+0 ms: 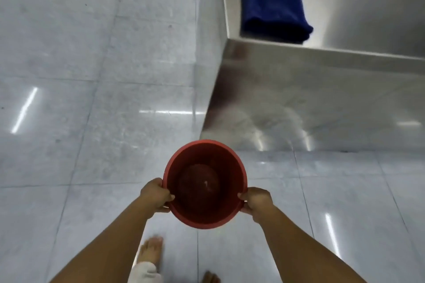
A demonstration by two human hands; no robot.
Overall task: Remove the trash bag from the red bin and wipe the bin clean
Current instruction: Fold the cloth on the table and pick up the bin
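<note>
Hands left and right with fingers gripping opposite rim sides of red bin, upright, mouth upward, above tiled floor, no bag inside.

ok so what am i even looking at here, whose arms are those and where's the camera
There is only one picture, taken by a wide-angle camera worn on a person's head, looking forward and down. The two bare arms are that person's own. The left hand and the right hand grip opposite sides of the rim of a round red plastic bin, held above a shiny grey tiled floor. No trash bag shows inside the bin; only its dark bottom is visible. Up on a steel counter lies a folded dark blue cloth, probably for wiping. The person's bare feet show at the bottom edge.
</note>
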